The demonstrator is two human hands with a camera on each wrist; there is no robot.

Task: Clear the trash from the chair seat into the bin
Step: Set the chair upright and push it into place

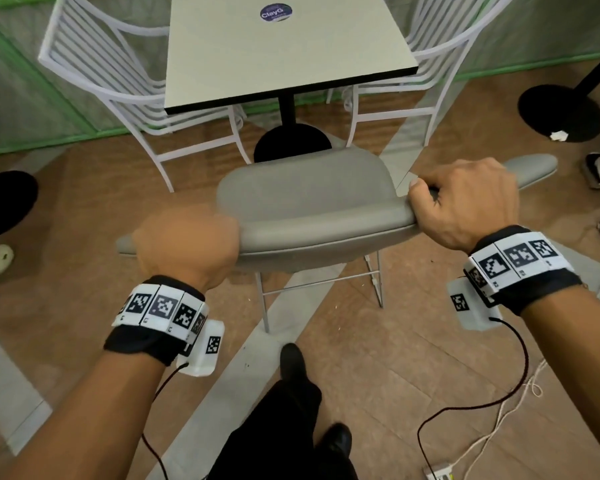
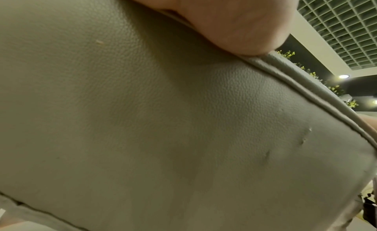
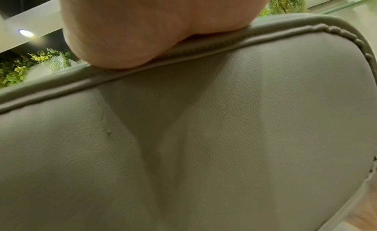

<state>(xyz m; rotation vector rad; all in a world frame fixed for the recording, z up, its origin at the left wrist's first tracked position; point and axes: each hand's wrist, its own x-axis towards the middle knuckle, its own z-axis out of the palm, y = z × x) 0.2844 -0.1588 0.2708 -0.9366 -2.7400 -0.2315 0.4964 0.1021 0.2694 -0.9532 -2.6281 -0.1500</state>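
A grey padded chair (image 1: pixel 305 192) stands in front of me, pushed toward a table. No trash shows on the visible part of its seat. My left hand (image 1: pixel 187 244), blurred, grips the top edge of the curved backrest (image 1: pixel 326 233) at its left end. My right hand (image 1: pixel 465 202) grips the same edge near its right end, fingers curled over the rim. In the wrist views the backrest's rear face (image 2: pixel 163 121) (image 3: pixel 204 137) fills the picture, with my left hand (image 2: pixel 234 22) and my right hand (image 3: pixel 153 25) on its piped seam. I see no bin.
A pale square table (image 1: pixel 284 46) on a black pedestal stands just beyond the chair, with white wire chairs (image 1: pixel 94 64) (image 1: pixel 430 64) on both sides. A black post base (image 1: pixel 561 112) with a white scrap (image 1: pixel 558 135) sits at the right. Cables (image 1: pixel 482 403) trail on the floor.
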